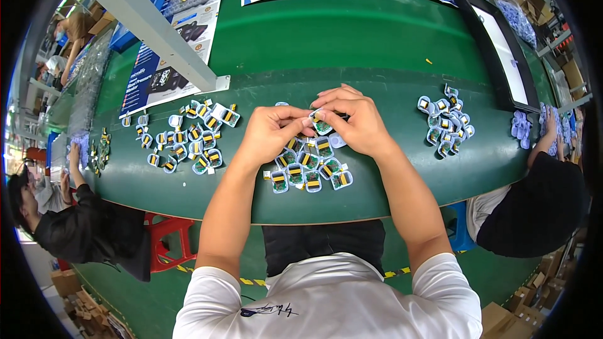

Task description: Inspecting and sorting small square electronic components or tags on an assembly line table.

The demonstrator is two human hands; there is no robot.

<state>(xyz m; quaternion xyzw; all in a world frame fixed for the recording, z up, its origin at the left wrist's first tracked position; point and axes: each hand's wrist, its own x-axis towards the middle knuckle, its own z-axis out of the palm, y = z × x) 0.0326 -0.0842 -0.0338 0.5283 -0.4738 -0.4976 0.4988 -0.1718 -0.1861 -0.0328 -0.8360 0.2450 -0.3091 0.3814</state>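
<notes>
Above the middle of the green table, both my hands meet at a small pale-blue casing with a green circuit board (322, 126). My right hand (358, 120) grips it between thumb and fingers. From the other side, my left hand (274, 130) closes its thumb and forefinger at the casing's edge; its fingertips partly cover what they pinch. Just below my hands lies a cluster of similar casings (313, 180), several showing circuit boards and black-and-yellow parts. A pale-blue piece (337, 140) without a visible board rests under my right hand.
More casings are heaped to the left (195, 135) and right (446, 122) on the green table (352, 37). A grey metal post (151, 25) stands over a printed sheet (141, 88) at left. A black-framed panel (499, 50) lies far right. Co-workers sit at both sides.
</notes>
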